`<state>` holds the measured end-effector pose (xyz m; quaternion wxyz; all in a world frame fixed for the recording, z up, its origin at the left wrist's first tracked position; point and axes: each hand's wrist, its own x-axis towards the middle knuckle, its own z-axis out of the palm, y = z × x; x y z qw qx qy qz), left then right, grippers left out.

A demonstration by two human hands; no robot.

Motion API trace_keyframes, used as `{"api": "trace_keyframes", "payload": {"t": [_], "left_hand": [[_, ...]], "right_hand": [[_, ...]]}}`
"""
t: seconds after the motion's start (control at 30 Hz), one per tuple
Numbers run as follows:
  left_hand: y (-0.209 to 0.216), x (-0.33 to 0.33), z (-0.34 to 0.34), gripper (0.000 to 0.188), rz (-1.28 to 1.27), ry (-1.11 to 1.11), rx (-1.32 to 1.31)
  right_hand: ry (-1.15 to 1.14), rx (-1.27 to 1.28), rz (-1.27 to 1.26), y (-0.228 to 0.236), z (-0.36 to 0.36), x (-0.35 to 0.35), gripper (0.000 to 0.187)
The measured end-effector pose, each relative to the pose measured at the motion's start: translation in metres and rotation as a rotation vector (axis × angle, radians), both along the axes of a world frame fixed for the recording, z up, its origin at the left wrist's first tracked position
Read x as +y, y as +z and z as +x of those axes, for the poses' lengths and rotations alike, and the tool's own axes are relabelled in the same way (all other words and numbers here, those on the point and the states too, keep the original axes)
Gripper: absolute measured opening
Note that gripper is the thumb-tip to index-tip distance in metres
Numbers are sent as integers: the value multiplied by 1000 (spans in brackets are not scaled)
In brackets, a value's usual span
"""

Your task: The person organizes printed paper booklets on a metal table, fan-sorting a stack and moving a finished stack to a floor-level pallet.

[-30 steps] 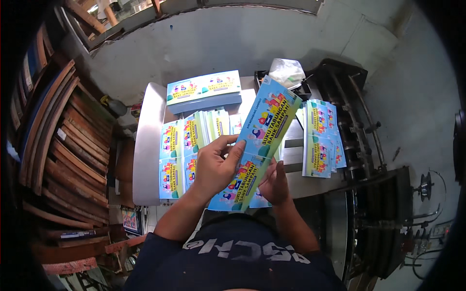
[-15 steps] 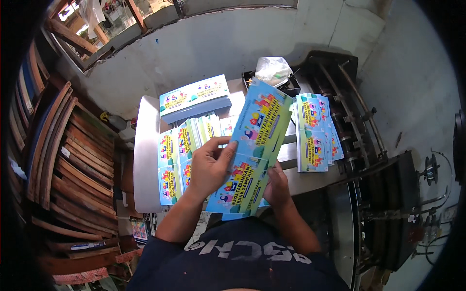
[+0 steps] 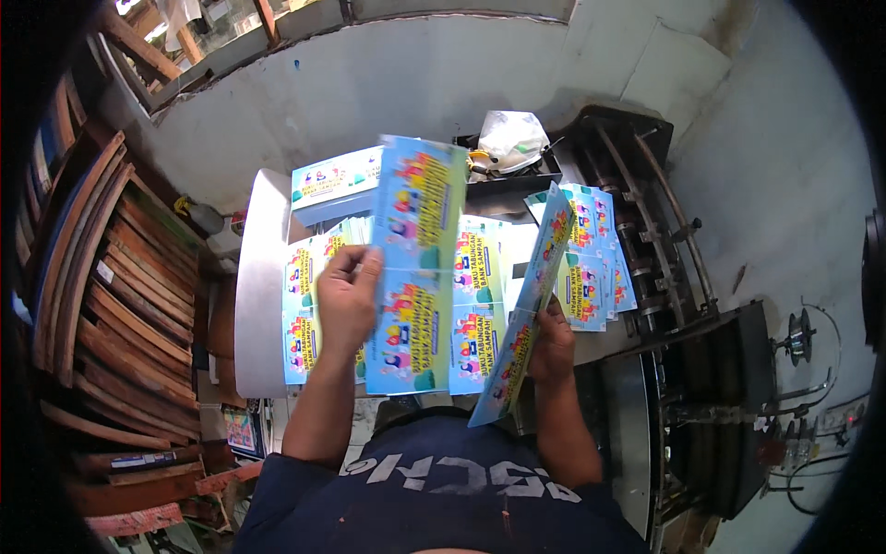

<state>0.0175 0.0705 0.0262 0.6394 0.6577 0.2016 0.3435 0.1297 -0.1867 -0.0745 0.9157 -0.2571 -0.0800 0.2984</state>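
Note:
My left hand (image 3: 349, 300) grips the left edge of a long printed sheet (image 3: 415, 277), blue and green with cartoon figures. The sheet stands up above the table, facing me. Another printed sheet, or a thin bundle of them (image 3: 528, 319), is pinched at its right side by my right hand (image 3: 553, 342) and tilts steeply. Between the two, more printed sheets (image 3: 477, 346) lie on the table. Left of my left hand, a pile of the same sheets (image 3: 298, 314) is partly covered by my arm. A stack (image 3: 588, 263) rests to the right of my right hand.
A tall stack of printed sheets (image 3: 337, 180) stands at the table's back left. Behind, a black tray (image 3: 517, 183) holds a clear plastic bag (image 3: 512, 140). Dark machinery with rods (image 3: 651, 198) borders the right. Wooden boards (image 3: 138, 305) lean in a rack at the left.
The sheets, held together before, are now apart, one in each hand. My left hand has moved left with its sheet, uncovering sheets on the table between my hands.

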Motion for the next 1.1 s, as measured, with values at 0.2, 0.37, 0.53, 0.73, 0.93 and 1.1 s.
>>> {"api": "trace_keyframes", "payload": {"t": [0.2,0.37,0.53,0.73,0.93,1.1], "left_hand": [[-5,-50,4,17,-190,-242,96],[-32,-65,4,18,-161,-375,184],[-33,-63,-6,24,-312,-414,116],[-35,-43,-23,30,-256,-459,119],[-74,46,-63,44,425,163,340],[-142,119,-129,88,413,387,1063]], "right_hand": [[89,40,68,-12,-1,5,42],[90,14,-113,21,-16,28,48],[133,-39,-218,9,-12,34,56],[73,-276,-427,-31,0,37,50],[90,-226,-471,-17,15,50,50],[-269,-1081,-1752,-60,12,63,74]]}}
